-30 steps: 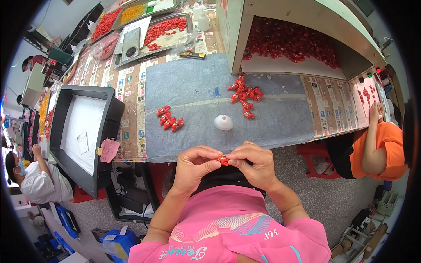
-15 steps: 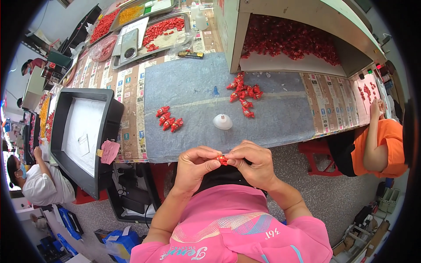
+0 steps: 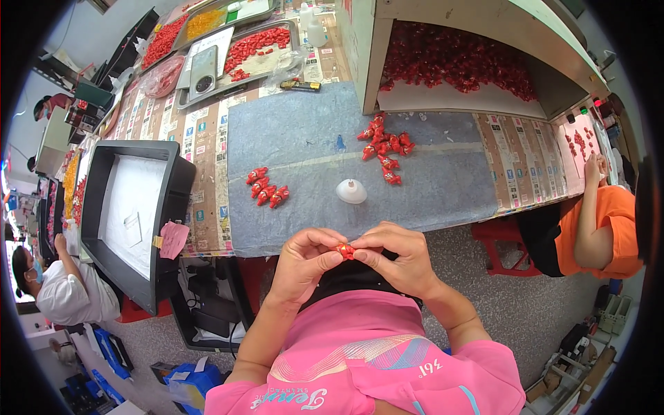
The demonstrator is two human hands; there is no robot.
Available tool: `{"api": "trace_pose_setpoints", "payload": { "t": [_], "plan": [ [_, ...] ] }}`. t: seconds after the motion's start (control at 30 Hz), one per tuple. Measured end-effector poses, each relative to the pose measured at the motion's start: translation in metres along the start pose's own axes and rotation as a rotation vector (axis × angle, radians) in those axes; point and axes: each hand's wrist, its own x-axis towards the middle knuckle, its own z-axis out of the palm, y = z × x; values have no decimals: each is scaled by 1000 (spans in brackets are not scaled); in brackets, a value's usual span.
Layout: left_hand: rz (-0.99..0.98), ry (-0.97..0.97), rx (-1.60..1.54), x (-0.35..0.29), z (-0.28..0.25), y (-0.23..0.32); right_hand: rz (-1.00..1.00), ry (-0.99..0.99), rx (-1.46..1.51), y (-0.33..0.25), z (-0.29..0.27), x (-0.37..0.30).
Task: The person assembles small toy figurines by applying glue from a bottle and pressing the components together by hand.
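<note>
Between the fingertips of my left hand (image 3: pixel 306 264) and my right hand (image 3: pixel 398 257) is a small red figurine (image 3: pixel 345 251) with a little yellow on it. Both hands pinch it, just off the table's front edge and above my lap. Beyond them, on the blue-grey mat (image 3: pixel 304 138), stands a small white dome-shaped bottle (image 3: pixel 351 191) with a thin tip. A cluster of red figurines (image 3: pixel 384 145) lies behind the bottle, a little to the right. To the left, a smaller group of similar figurines (image 3: pixel 265 188) is lined up.
A black tray (image 3: pixel 181 187) with a pink note stands at the left. Heaps of red pieces (image 3: pixel 456 59) fill a box-shaped shelf at the back right. Metal trays (image 3: pixel 296 41), a phone (image 3: pixel 203 72) and a marker (image 3: pixel 301 86) lie farther back. Co-workers sit at both sides.
Both hands have shifted very slightly left with the red figurine, which is turned a little, showing more yellow. The things on the mat have not moved.
</note>
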Motion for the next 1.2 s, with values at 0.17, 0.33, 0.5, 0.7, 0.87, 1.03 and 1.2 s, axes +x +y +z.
{"api": "trace_pose_setpoints", "payload": {
  "t": [0.17, 0.33, 0.5, 0.7, 0.87, 1.03, 1.2],
  "plan": [
    [-7, -7, -10, 0, 0, 1, 40, 14, 17, -2, -1, 0],
    [-8, -19, -5, 1, -3, 0, 53, 16, 12, -3, -3, 0],
    [-17, 23, 24, 2, 2, 2, 35, 15, -7, -3, -1, 0],
    [-17, 16, 11, 1, 0, 0, 52, 33, 2, -5, -2, 0],
    [-7, 5, 21, 2, -2, -2, -1, 34, -18, -3, -2, 0],
    [2, 24, 51, 2, -2, -1, -72, 29, -46, -5, -2, 3],
    [17, 30, 73, 2, -3, -2, -106, 39, -74, -6, 0, 4]
  ]
}}
